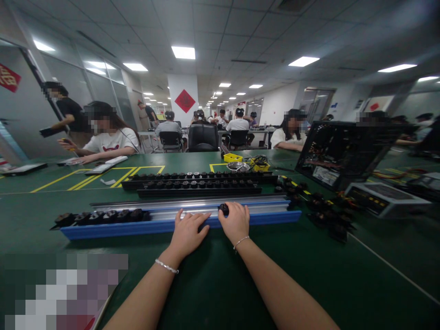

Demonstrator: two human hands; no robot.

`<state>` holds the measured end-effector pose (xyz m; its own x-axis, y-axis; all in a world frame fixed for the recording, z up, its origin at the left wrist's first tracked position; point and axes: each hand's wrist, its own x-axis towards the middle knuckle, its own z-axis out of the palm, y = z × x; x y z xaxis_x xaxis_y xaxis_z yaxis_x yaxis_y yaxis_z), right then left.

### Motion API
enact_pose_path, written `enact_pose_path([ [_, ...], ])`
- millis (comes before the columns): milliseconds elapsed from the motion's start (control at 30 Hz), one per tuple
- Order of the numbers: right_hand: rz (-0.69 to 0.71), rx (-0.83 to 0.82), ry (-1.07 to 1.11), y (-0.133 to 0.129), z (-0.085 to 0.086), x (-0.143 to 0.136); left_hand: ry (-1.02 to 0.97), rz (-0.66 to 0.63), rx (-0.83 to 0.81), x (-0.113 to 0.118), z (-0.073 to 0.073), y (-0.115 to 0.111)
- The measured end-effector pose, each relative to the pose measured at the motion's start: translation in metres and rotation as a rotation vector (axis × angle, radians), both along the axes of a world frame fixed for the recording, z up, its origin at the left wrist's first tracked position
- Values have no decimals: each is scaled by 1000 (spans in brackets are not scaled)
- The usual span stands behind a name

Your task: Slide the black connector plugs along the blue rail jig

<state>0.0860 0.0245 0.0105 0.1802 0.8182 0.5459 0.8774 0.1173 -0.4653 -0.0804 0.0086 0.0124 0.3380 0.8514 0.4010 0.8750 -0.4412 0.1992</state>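
Note:
A long metal channel with a blue front side (113, 230) lies across the green table. Several black round parts (110, 216) sit in a row at its left end. My left hand (189, 229) rests on the channel's middle, fingers spread, holding nothing. Just right of it, my right hand (235, 222) grips a small black part (223, 209) between thumb and fingers, at the channel. The underside of that part is hidden.
Behind the channel lie black strips (199, 184) filled with black parts. Loose black parts (332, 215) are scattered at the right, near a power supply box (385, 199) and an open computer case (338, 151). A metal dish (238, 167) and yellow trays (233, 157) stand farther back. People sit beyond.

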Motion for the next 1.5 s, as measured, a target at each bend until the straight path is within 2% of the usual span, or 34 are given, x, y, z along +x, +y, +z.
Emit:
enact_pose_path([
  [1500, -88, 15, -11, 1, 2, 26, 11, -1, 0, 0, 2, -1],
])
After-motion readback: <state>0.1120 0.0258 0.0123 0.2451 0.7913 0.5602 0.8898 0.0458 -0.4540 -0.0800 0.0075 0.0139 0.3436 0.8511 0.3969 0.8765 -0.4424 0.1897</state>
